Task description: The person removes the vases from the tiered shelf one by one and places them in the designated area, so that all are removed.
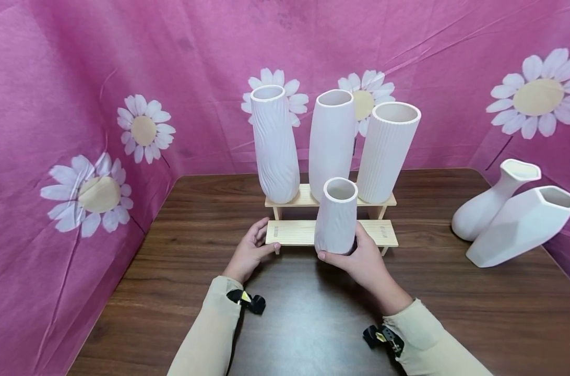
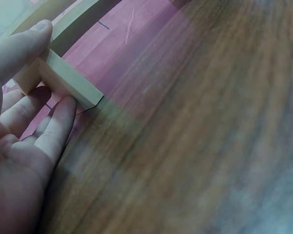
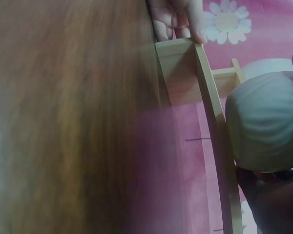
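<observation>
In the head view, my right hand [image 1: 367, 261] grips a short white textured vase [image 1: 335, 224] low down, thumb across its front. The vase is upright at the lower step of a two-step wooden stand [image 1: 289, 232]. From the right wrist view, its base [image 3: 266, 122] is right at the board [image 3: 217, 122]; I cannot tell whether its weight rests there. My left hand [image 2: 29, 131] holds the stand's left end, thumb on the top board and fingers against the leg [image 2: 71, 83]. On the upper step stand a wavy vase [image 1: 275, 146], a smooth vase [image 1: 331, 141] and a ribbed vase [image 1: 388, 151].
At the right of the brown wooden table [image 1: 181, 250] are a narrow-necked white vase [image 1: 489, 203] and an angular white vase [image 1: 520, 230], close together. A pink cloth [image 1: 210, 42] printed with daisies hangs behind and along the sides.
</observation>
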{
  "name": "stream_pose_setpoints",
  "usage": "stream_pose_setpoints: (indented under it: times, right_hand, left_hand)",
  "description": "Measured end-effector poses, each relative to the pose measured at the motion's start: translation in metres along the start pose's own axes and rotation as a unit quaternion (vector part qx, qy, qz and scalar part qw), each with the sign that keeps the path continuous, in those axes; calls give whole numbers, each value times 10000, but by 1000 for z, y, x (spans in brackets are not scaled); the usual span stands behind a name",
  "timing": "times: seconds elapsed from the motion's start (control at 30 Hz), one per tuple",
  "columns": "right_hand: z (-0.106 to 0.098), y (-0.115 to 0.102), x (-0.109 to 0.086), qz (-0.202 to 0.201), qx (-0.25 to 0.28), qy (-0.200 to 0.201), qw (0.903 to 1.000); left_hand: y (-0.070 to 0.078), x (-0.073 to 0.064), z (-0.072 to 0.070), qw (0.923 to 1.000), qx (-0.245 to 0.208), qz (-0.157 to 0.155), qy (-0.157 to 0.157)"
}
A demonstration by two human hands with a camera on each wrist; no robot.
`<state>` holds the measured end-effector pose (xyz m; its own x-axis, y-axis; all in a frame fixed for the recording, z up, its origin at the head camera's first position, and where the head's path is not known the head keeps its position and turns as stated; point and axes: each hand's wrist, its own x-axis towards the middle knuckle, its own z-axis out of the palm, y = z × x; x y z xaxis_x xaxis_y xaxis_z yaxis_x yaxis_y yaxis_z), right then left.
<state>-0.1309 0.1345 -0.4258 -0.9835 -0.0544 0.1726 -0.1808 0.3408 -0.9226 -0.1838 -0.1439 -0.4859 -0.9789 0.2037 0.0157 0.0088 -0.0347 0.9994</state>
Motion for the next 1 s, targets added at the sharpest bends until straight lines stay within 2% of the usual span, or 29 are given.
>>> stream_pose_setpoints:
  times: [0.3, 0.73, 1.0]
  right_hand:
    - [-10, 7, -5, 70, -307, 88, 9995]
    - [-20, 11, -11, -44, -362, 120, 9993]
    - [-25, 12, -17, 110, -368, 40, 9993]
  left_hand:
    - [-1, 0, 0, 10000, 69, 29, 2]
    - [-1, 0, 1, 10000, 69, 24, 8]
    - [-1, 0, 0, 10000, 28, 26, 19]
